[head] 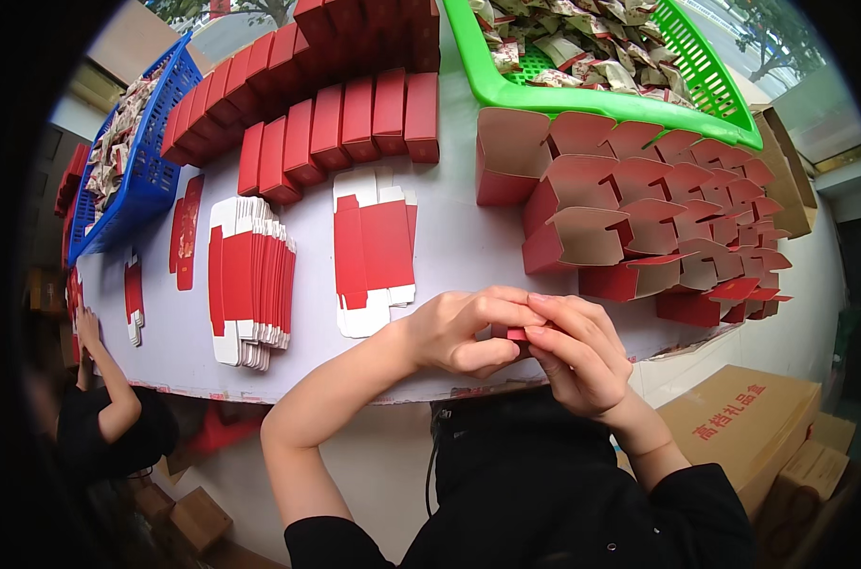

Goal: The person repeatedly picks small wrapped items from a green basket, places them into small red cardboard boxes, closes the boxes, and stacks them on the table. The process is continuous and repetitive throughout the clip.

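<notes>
Both my left hand (466,331) and my right hand (583,348) grip a small red carton (517,333) at the table's near edge; the fingers hide most of it. Left of them lie a few flat red-and-white carton blanks (384,249), and further left a fanned stack of blanks (249,277). Rows of folded red boxes (420,114) with their tops shut stand at the back. Many red boxes (580,238) with raised flaps and visible insides stand at the right.
A green plastic basket (544,99) of small wrapped packets stands at the back right, a blue basket (146,163) of packets at the left. A co-worker's hand (87,327) touches the table's left end. Cardboard boxes (747,419) stand below at the right.
</notes>
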